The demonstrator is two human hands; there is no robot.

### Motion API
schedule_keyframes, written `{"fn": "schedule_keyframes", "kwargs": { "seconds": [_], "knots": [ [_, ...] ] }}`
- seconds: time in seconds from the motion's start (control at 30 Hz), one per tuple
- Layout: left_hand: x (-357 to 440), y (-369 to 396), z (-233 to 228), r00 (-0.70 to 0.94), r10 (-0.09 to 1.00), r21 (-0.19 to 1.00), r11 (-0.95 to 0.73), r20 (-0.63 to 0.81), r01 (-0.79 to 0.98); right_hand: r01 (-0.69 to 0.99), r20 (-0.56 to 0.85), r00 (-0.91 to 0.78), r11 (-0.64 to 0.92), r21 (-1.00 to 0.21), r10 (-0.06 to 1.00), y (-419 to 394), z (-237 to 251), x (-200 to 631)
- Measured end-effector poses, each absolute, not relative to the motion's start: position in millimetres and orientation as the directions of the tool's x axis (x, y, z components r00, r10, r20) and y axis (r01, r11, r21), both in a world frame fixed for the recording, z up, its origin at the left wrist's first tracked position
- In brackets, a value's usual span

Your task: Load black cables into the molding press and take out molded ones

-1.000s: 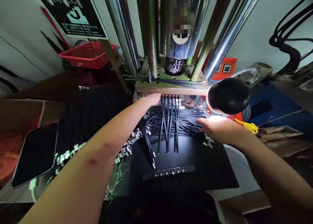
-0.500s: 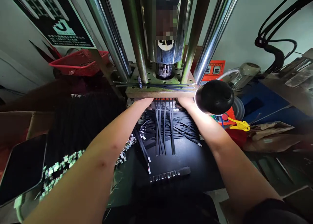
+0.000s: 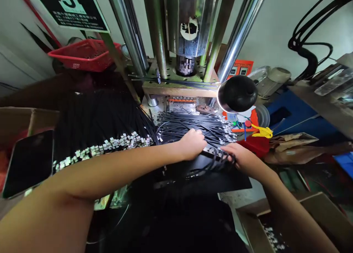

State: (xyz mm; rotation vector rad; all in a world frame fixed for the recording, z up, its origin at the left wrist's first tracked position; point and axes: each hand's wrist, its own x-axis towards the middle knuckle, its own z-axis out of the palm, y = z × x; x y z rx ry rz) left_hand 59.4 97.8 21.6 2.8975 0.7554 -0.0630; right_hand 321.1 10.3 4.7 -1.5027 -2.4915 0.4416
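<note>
My left hand (image 3: 193, 144) is closed around one end of a dark narrow bar (image 3: 211, 153), held low over the front of the black work surface. Several black cables (image 3: 213, 165) hang from the bar in loops. At the bar's other end, my right hand (image 3: 237, 154) has its fingers curled on these cables; its fingertips are partly hidden. Just behind both hands lies a pile of black cables with pale connectors (image 3: 193, 125). A second dark toothed strip (image 3: 164, 184), blurred, rests on the surface in front.
A press (image 3: 179, 87) with metal columns stands ahead, its lower mould (image 3: 182, 100) under the plate. A black lamp (image 3: 237, 94) juts out at right. Many cables (image 3: 91, 124) and a phone (image 3: 29, 161) lie left. A cardboard box (image 3: 248, 223) is at lower right.
Both hands have come out from under the press plate toward me, bringing the bar and cables. The cables that hung straight from the mould are now bunched in my hands. My view has shifted.
</note>
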Motion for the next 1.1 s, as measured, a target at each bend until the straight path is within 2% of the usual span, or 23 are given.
{"fn": "schedule_keyframes", "kwargs": {
  "seconds": [0.1, 0.17, 0.23, 0.27, 0.3, 0.33, 0.37, 0.43, 0.5, 0.57, 0.6, 0.63, 0.67, 0.73, 0.8, 0.87, 0.93, 1.0, 1.1],
  "knots": [
    [73, 89, 23, 0.828, 0.559, 0.235, -0.801, -0.040, 0.551, 0.785, 0.068, -0.416, 0.395, -0.478, 0.907, 10, 5, 320],
    [71, 77, 31, 0.795, 0.586, 0.480, -0.659, -0.156, 0.580, 0.748, 0.085, -0.433, 0.410, -0.522, 0.898, 8, 5, 309],
    [66, 62, 40, 0.795, 0.494, 0.774, -0.325, -0.352, 0.544, 0.687, 0.106, -0.520, 0.489, -0.537, 0.847, 9, 2, 293],
    [62, 57, 45, 0.816, 0.413, 0.852, -0.154, -0.405, 0.501, 0.663, 0.131, -0.549, 0.525, -0.533, 0.826, 13, 0, 284],
    [58, 54, 49, 0.836, 0.350, 0.887, -0.033, -0.422, 0.461, 0.659, 0.169, -0.541, 0.541, -0.523, 0.824, 20, -1, 278],
    [52, 54, 54, 0.851, 0.327, 0.902, 0.012, -0.411, 0.431, 0.675, 0.222, -0.496, 0.533, -0.510, 0.840, 29, -1, 275],
    [46, 58, 59, 0.851, 0.358, 0.908, -0.023, -0.384, 0.419, 0.703, 0.281, -0.425, 0.509, -0.496, 0.861, 42, -1, 274],
    [28, 74, 69, 0.791, 0.540, 0.840, -0.255, -0.287, 0.479, 0.769, 0.356, -0.277, 0.428, -0.475, 0.892, 71, 3, 279],
    [5, 94, 76, 0.660, 0.747, 0.606, -0.491, -0.076, 0.625, 0.821, 0.337, -0.223, 0.363, -0.441, 0.915, 97, 8, 287],
    [-21, 104, 79, 0.565, 0.817, 0.314, -0.570, 0.116, 0.759, 0.849, 0.270, -0.272, 0.363, -0.385, 0.924, 105, 10, 291],
    [-34, 102, 77, 0.561, 0.818, 0.206, -0.575, 0.126, 0.792, 0.849, 0.250, -0.309, 0.384, -0.362, 0.918, 101, 9, 290],
    [-46, 96, 72, 0.579, 0.812, 0.138, -0.583, 0.073, 0.801, 0.835, 0.237, -0.362, 0.426, -0.348, 0.902, 91, 7, 287],
    [-57, 84, 66, 0.606, 0.795, 0.118, -0.599, -0.033, 0.792, 0.805, 0.219, -0.431, 0.483, -0.346, 0.875, 77, 4, 283],
    [-73, 53, 49, 0.660, 0.695, 0.182, -0.637, -0.284, 0.749, 0.717, 0.151, -0.580, 0.589, -0.372, 0.801, 41, -5, 270],
    [-79, 20, 34, 0.684, 0.605, 0.222, -0.661, -0.407, 0.717, 0.639, 0.095, -0.687, 0.662, -0.391, 0.720, 8, -15, 257],
    [-78, -1, 27, 0.691, 0.583, 0.177, -0.695, -0.428, 0.697, 0.603, 0.104, -0.729, 0.707, -0.369, 0.677, -10, -23, 248],
    [-72, -2, 32, 0.671, 0.606, 0.123, -0.697, -0.427, 0.707, 0.591, 0.161, -0.725, 0.725, -0.354, 0.670, -6, -22, 248],
    [-64, 20, 43, 0.628, 0.660, 0.094, -0.655, -0.411, 0.750, 0.620, 0.195, -0.675, 0.690, -0.373, 0.712, 21, -15, 254],
    [-50, 84, 52, 0.559, 0.791, 0.051, -0.566, -0.248, 0.823, 0.716, 0.252, -0.556, 0.611, -0.338, 0.792, 93, 1, 261]
  ]
}}
